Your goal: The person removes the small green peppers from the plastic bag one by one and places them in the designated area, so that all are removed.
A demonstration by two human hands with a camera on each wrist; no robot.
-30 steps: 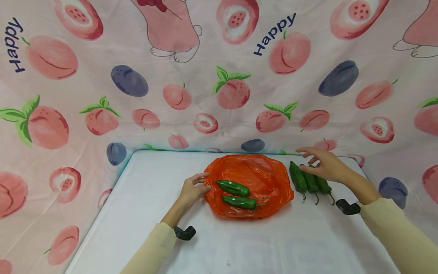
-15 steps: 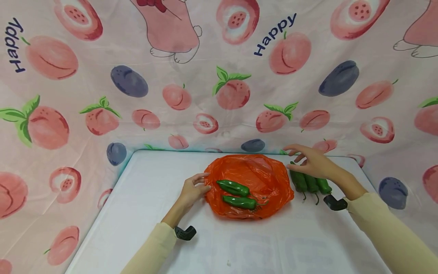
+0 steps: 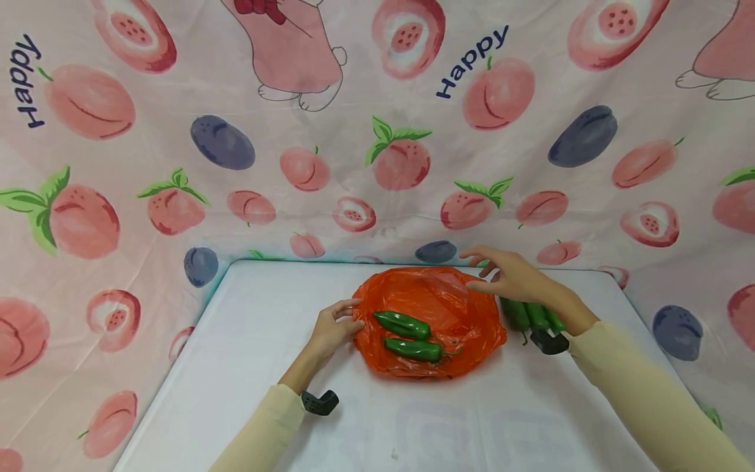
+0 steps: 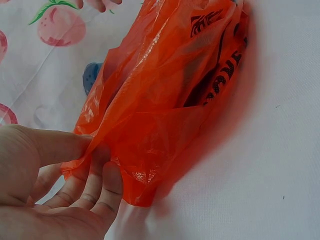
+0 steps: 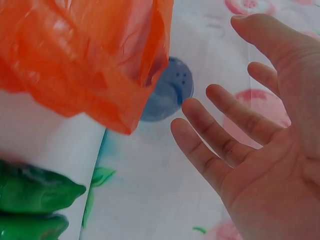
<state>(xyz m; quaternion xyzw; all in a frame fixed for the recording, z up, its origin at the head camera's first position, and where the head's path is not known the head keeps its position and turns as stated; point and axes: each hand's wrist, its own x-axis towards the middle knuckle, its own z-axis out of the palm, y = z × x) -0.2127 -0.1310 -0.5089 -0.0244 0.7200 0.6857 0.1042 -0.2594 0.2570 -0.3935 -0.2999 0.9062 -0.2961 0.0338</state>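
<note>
An orange-red plastic bag [image 3: 436, 298] lies on the white table, with two green peppers [image 3: 407, 324] side by side on or in it. My left hand [image 3: 329, 331] pinches the bag's left edge; the left wrist view shows the thumb [image 4: 65, 145] and fingers on either side of the thin film. Over the bag's upper right edge hovers my right hand [image 3: 510, 275], its fingers spread and holding nothing. Several more green peppers [image 3: 533, 316] lie to the right of the bag, partly hidden under the right wrist. Two of these peppers [image 5: 37, 192] show in the right wrist view.
A fruit-patterned cloth [image 3: 354, 157] hangs behind and beside the white table [image 3: 248, 347]. Each wrist wears a small black device [image 3: 320, 402]. Dark printing [image 4: 220, 80] shows on the bag's side in the left wrist view.
My right hand has moved left from above the loose peppers to the bag's upper right edge. The left hand, bag and peppers have stayed in place.
</note>
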